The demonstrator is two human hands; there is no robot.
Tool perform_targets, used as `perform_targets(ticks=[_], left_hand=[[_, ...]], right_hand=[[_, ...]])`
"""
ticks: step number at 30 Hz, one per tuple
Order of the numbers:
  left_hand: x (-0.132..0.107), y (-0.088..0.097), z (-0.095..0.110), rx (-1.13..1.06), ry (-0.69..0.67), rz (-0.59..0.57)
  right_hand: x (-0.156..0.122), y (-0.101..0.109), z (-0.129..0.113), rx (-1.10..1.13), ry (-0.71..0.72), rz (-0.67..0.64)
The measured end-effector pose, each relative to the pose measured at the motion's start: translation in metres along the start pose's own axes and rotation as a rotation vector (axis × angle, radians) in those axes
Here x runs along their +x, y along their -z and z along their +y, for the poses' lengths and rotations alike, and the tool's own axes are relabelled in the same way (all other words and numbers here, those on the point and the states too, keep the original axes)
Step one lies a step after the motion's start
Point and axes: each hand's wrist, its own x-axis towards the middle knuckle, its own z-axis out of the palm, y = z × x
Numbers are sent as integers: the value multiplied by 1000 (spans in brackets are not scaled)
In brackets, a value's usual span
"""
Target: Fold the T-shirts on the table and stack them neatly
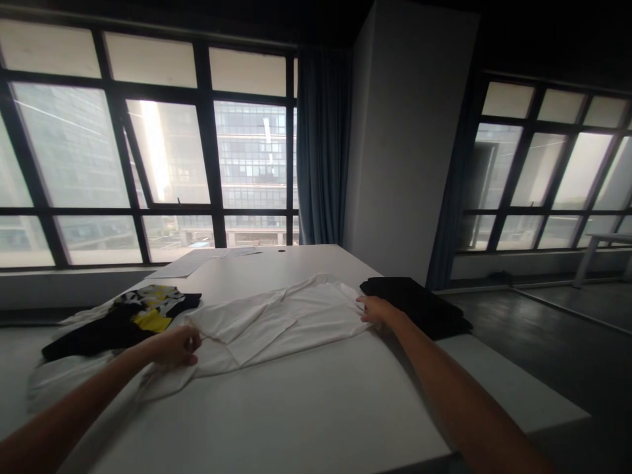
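Note:
A white garment [276,322] lies stretched sideways across the white table [316,408], with creases and a folded lower edge. Its exact kind is hard to make out. At its left end my left hand [175,343] pinches the cloth, thumb and fingers curled together. My right hand [375,309] grips the garment's right end, with the fingertips on the fabric. Part of the cloth hangs below my left hand toward the near left.
Black folded cloth [415,303] is stacked at the right edge of the table. A black, yellow and white patterned garment [153,309] lies at the left, beside more white cloth [69,378]. Paper sheets [182,264] rest at the far left. Behind are windows, a blue curtain [323,151] and a pillar [409,145].

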Motion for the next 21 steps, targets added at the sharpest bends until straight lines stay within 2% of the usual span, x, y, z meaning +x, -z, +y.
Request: perform_targets(ticks=[2,5,7,9,11,13,15,18,21], left_hand=[[2,3,-6,43,17,80],[4,11,-20,73,61,217],[4,11,-25,18,38,182],[3,6,-25,-63,3,71],[0,-3,-19,-102,-14,16],[-2,-10,-12,-93,-30,20],[-4,-12,-7,-60,-33,47],[-6,-3,-8,-11,-15,150],[-9,12,-17,2,37,411]], right_hand=[[-2,-2,-1,-34,3,41],[-6,8,-3,-79,23,256],[-9,18,-5,-60,48,329],[-11,25,-5,-16,75,247],[-12,28,-5,39,99,109],[-13,26,-3,97,126,3],[-14,24,0,127,155,-50],[-14,22,7,147,172,-73],[-16,24,14,215,180,2]])
